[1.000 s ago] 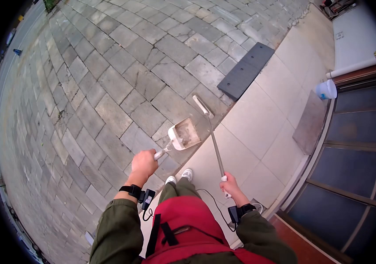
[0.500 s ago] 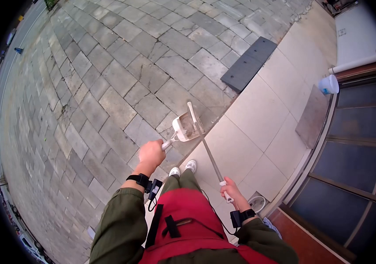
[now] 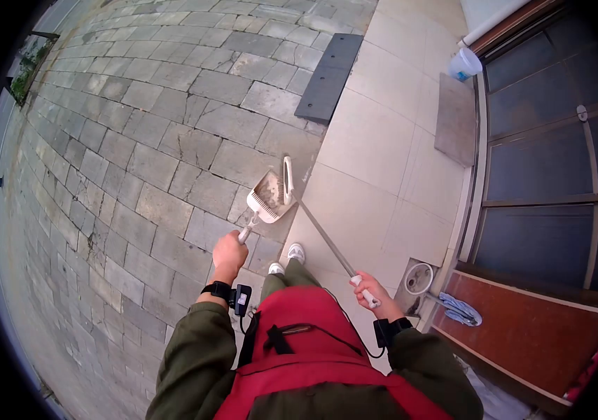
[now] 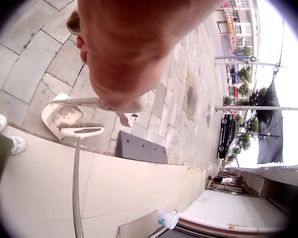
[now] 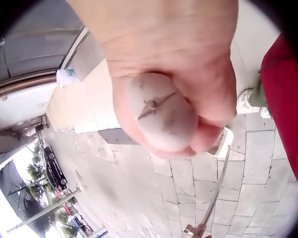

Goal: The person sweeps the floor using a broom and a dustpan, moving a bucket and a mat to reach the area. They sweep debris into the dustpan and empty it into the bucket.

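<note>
My left hand (image 3: 230,255) grips the handle of a white dustpan (image 3: 269,199), whose tray lies at the seam between grey pavers and pale tiles. My right hand (image 3: 374,290) is wrapped round the white grip of a long-handled brush. The brush head (image 3: 287,175) stands over the right side of the dustpan's mouth. In the left wrist view the bristles of the brush (image 4: 83,131) point into the dustpan (image 4: 59,115). The rounded end of the brush handle (image 5: 164,111) sticks out of my right fist in the right wrist view.
A dark ramp (image 3: 329,78) lies along the tile edge. By the glass doors (image 3: 544,168) stand a white bucket (image 3: 465,64) and a flat board (image 3: 456,120). A round drain (image 3: 419,278) and a blue-white cloth (image 3: 461,309) are at the right. My shoes (image 3: 296,252) are just below the dustpan.
The brush head has moved left from the pavers beyond the dustpan to its mouth. Both hands keep their grips. The head view has turned, so the doors show further left.
</note>
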### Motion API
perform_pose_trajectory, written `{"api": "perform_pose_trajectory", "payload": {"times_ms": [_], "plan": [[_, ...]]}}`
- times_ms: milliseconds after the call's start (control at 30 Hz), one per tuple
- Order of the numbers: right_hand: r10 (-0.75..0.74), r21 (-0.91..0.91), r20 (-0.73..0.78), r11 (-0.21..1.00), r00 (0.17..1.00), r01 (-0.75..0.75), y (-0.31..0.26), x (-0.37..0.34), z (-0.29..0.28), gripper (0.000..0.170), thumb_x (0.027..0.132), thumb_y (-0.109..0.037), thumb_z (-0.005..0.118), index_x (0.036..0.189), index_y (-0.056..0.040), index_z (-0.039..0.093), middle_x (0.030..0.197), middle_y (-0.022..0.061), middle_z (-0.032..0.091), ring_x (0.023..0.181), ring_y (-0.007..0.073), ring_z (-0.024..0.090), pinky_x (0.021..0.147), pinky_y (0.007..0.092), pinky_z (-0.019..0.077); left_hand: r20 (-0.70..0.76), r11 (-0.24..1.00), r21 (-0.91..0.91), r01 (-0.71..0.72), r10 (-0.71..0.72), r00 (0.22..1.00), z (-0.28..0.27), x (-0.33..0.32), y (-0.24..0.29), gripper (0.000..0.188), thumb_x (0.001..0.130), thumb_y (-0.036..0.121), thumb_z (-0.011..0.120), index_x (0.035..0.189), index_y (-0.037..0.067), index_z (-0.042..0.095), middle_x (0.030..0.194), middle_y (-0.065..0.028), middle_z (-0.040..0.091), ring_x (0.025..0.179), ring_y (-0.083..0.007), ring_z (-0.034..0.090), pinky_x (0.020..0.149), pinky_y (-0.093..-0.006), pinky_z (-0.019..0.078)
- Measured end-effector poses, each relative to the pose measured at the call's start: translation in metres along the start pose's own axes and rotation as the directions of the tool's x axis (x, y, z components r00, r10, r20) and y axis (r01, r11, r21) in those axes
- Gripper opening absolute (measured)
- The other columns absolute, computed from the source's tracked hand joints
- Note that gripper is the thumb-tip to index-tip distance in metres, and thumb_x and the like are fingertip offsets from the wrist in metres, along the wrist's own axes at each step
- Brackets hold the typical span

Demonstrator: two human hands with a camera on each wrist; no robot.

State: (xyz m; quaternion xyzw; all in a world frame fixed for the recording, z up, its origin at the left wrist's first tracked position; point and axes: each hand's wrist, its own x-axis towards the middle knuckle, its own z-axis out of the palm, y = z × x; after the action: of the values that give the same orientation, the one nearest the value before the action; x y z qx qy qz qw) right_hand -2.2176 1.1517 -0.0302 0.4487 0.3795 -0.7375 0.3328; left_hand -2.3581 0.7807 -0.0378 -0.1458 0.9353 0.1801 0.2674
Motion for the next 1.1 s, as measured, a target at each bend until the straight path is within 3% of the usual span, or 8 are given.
{"api": "perform_pose_trajectory", "payload": {"times_ms": [233,433,600,633,667,733,867,1100], "plan": [[-0.229,-0.068,-0.255,0.973,0.939,0.219,0.079,-0.111,-0.086,0.083,0.066,0.002,0.052,0.141,0.0008,0.017,0.074,0.0099,0.050,0.051,0.0162,0.052,0.037,0.0284,0.0382,-0.143,0.941,-0.265,-0.212,0.179,0.973,0.011,0.002,-0.064,0.020,0.076,0.020,0.064,0.086,0.002,0.063,0.075,-0.0221,0.063,0.074,-0.0402,0.061,0.065,-0.0439,0.0470],[-0.192,0.017,-0.473,0.974,0.860,0.226,0.110,-0.125,-0.138,0.098,0.063,0.003,0.053,0.145,-0.0019,-0.001,0.072,0.0093,0.051,0.050,0.0187,0.050,0.043,0.0319,0.0392,-0.133,0.774,-0.621,-0.125,0.053,0.990,-0.038,-0.055,-0.042,0.012,0.074,0.008,0.068,0.080,-0.002,0.063,0.061,0.0014,0.050,0.057,-0.0069,0.043,0.051,-0.0257,0.0370],[-0.175,0.347,-0.376,0.884,0.910,0.314,0.103,-0.045,-0.225,0.011,0.063,0.000,0.057,0.073,-0.0029,0.055,0.062,0.0089,0.050,0.053,0.0201,0.052,0.046,0.0322,0.0395,-0.217,0.788,-0.526,-0.320,0.239,0.946,-0.055,-0.096,0.007,0.010,0.075,0.005,0.067,0.076,0.000,0.059,0.061,0.0028,0.049,0.057,-0.0056,0.043,0.050,-0.0232,0.0346],[-0.622,-0.319,-0.355,0.782,0.698,0.535,0.090,-0.040,-0.222,0.007,0.064,-0.001,0.057,0.069,-0.0036,0.055,0.061,0.0091,0.050,0.055,0.0200,0.053,0.047,0.0316,0.0401,-0.225,0.799,-0.504,-0.327,0.244,0.943,-0.059,-0.106,0.030,0.010,0.076,0.005,0.067,0.075,0.000,0.058,0.062,0.0029,0.049,0.057,-0.0057,0.043,0.050,-0.0232,0.0348],[-0.900,-0.817,-0.041,0.280,0.434,0.503,0.080,-0.033,-0.215,0.004,0.065,-0.001,0.057,0.066,-0.0044,0.054,0.060,0.0092,0.051,0.057,0.0199,0.054,0.048,0.0309,0.0406,-0.231,0.810,-0.481,-0.335,0.252,0.940,-0.064,-0.117,0.056,0.011,0.076,0.005,0.067,0.075,0.000,0.058,0.062,0.0030,0.049,0.057,-0.0057,0.043,0.051,-0.0232,0.0349],[-0.914,-0.730,0.013,0.269,0.406,0.628,0.033,-0.032,-0.194,0.020,0.064,0.006,0.059,0.076,-0.0086,0.059,0.062,0.0052,0.049,0.063,0.0177,0.057,0.056,0.0288,0.0450,-0.233,0.811,-0.471,-0.348,0.266,0.935,-0.067,-0.123,0.104,0.011,0.077,0.006,0.067,0.075,0.001,0.057,0.061,0.0034,0.049,0.056,-0.0052,0.043,0.050,-0.0229,0.0344],[-0.628,-0.024,-0.138,0.775,0.766,0.631,-0.027,-0.047,-0.203,0.013,0.080,-0.005,0.054,0.092,-0.0114,0.056,0.083,0.0010,0.052,0.076,0.0096,0.050,0.065,0.0219,0.0426,-0.177,0.761,-0.567,-0.315,0.261,0.949,-0.065,-0.121,0.188,0.011,0.080,0.008,0.067,0.080,0.002,0.058,0.059,0.0044,0.046,0.051,-0.0035,0.040,0.045,-0.0219,0.0309],[-0.570,0.295,-0.394,0.665,0.721,0.687,-0.070,-0.098,-0.292,0.027,0.071,-0.009,0.058,0.097,-0.0112,0.051,0.073,0.0034,0.050,0.060,0.0106,0.051,0.048,0.0216,0.0396,-0.089,0.788,-0.529,-0.315,0.317,0.944,-0.046,-0.113,0.341,0.019,0.087,0.021,0.062,0.090,0.003,0.056,0.054,0.0053,0.043,0.040,-0.0040,0.038,0.036,-0.0219,0.0285]]}}
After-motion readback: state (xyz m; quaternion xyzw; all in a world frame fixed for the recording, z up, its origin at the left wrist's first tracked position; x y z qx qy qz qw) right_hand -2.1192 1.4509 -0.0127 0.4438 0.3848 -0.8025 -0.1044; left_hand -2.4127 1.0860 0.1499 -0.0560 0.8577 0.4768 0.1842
